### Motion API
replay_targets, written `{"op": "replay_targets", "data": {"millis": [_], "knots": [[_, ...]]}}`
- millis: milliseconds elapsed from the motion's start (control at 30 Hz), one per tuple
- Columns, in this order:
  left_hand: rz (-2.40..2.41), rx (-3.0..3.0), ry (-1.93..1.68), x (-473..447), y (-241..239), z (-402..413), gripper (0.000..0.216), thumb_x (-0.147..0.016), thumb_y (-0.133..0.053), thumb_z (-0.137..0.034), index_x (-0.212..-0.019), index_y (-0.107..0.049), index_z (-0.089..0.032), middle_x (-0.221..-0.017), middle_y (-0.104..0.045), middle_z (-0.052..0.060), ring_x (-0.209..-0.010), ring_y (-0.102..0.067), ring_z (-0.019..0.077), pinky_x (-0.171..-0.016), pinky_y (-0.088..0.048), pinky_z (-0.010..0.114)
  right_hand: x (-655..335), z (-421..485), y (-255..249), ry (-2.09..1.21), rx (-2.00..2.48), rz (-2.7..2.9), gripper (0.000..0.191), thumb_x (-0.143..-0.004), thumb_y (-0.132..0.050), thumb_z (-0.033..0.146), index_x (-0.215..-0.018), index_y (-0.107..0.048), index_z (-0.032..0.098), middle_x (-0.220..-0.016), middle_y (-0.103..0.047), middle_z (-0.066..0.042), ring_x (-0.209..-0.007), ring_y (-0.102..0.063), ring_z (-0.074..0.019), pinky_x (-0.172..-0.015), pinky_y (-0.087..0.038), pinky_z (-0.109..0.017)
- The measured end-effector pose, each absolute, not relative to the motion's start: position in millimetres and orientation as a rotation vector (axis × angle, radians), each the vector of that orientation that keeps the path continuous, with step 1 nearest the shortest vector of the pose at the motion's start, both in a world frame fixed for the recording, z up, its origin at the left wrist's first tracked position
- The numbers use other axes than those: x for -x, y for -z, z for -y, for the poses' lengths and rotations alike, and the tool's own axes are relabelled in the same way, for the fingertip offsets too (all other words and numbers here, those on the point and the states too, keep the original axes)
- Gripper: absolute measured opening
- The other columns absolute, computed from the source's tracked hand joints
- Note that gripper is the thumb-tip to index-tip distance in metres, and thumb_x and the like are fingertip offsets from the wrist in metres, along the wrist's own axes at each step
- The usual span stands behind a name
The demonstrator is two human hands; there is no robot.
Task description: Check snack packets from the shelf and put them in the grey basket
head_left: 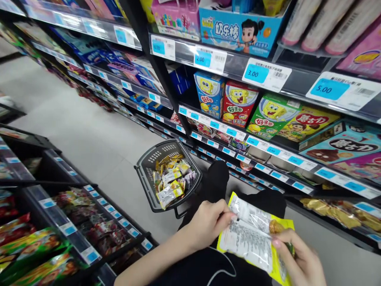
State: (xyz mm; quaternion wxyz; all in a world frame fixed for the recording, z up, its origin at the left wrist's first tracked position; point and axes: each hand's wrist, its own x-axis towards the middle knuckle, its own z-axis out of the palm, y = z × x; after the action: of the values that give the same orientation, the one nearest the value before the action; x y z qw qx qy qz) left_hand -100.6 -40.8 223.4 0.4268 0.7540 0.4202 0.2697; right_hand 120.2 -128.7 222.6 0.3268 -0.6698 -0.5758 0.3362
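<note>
Between my two hands is a yellow and white snack packet (250, 234), its printed back facing up, held above my lap. My left hand (210, 222) is closed, with thumb and finger pinching the packet's left side. My right hand (297, 254) grips the opposite side, thumb on top near a picture on the wrapper. The fingers beneath the packet are hidden. On the floor to the left of my knees stands a dark grey shopping basket (149, 180) holding several small yellow, white and purple packets (174, 176).
Shelves with price tags (266, 75) rise in front and to the right, bearing colourful snack boxes (239, 103). A lower rack (71, 228) of bagged snacks stands close on the left. Pale floor (110, 139) runs between them. A white cord (223, 272) lies across my lap.
</note>
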Motion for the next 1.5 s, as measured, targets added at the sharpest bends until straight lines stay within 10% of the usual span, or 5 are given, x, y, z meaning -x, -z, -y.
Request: {"op": "replay_targets", "data": {"millis": [500,900,1100,1300,1500], "knots": [[-1.069,-1.352,-0.653,104,-225,43,0.029,-0.077,-0.058,-0.03,-0.06,-0.039,-0.017,-0.049,-0.039,-0.007,-0.045,-0.033,0.0038,-0.043,-0.024,0.015,-116,138,-217,-0.667,1.581,1.532,0.011,-0.08,-0.058,0.029,-0.089,-0.06,0.024,-0.079,-0.071,-0.003,-0.069,-0.068,-0.0172,-0.059,-0.054,-0.019],[-0.796,-0.642,-0.813,89,-222,47,0.078,-0.064,-0.074,-0.028,-0.131,-0.034,-0.018,-0.04,-0.055,-0.009,-0.032,-0.04,0.0042,-0.041,-0.034,0.013,-94,134,-225,-1.087,1.506,0.671,0.033,-0.074,-0.064,0.038,-0.1,-0.049,0.025,-0.079,-0.067,-0.004,-0.062,-0.064,-0.0179,-0.05,-0.05,-0.023],[-0.639,-0.572,-0.507,83,-213,50,0.047,-0.057,-0.078,-0.03,-0.096,-0.066,-0.007,-0.071,-0.069,0.008,-0.063,-0.061,0.0149,-0.062,-0.046,0.023,-114,128,-223,-1.36,1.414,0.518,0.033,-0.069,-0.068,0.036,-0.093,-0.05,0.024,-0.076,-0.063,-0.002,-0.055,-0.059,-0.0156,-0.047,-0.046,-0.024],[-0.568,-0.497,-0.399,76,-205,63,0.068,-0.055,-0.079,-0.027,-0.117,-0.053,-0.017,-0.112,-0.062,0.013,-0.099,-0.059,0.0262,-0.082,-0.045,0.034,-124,128,-206,-1.501,1.339,0.623,0.028,-0.071,-0.065,0.04,-0.089,-0.051,0.023,-0.071,-0.061,0.0,-0.054,-0.056,-0.0129,-0.048,-0.043,-0.022],[-0.703,-0.478,-0.385,71,-197,65,0.045,-0.064,-0.073,-0.027,-0.103,-0.063,-0.009,-0.095,-0.068,0.015,-0.084,-0.064,0.0242,-0.078,-0.047,0.033,-142,132,-198,-1.539,1.284,0.964,0.041,-0.075,-0.057,0.048,-0.109,-0.054,0.024,-0.097,-0.063,-0.008,-0.078,-0.062,-0.0209,-0.065,-0.05,-0.029]]}}
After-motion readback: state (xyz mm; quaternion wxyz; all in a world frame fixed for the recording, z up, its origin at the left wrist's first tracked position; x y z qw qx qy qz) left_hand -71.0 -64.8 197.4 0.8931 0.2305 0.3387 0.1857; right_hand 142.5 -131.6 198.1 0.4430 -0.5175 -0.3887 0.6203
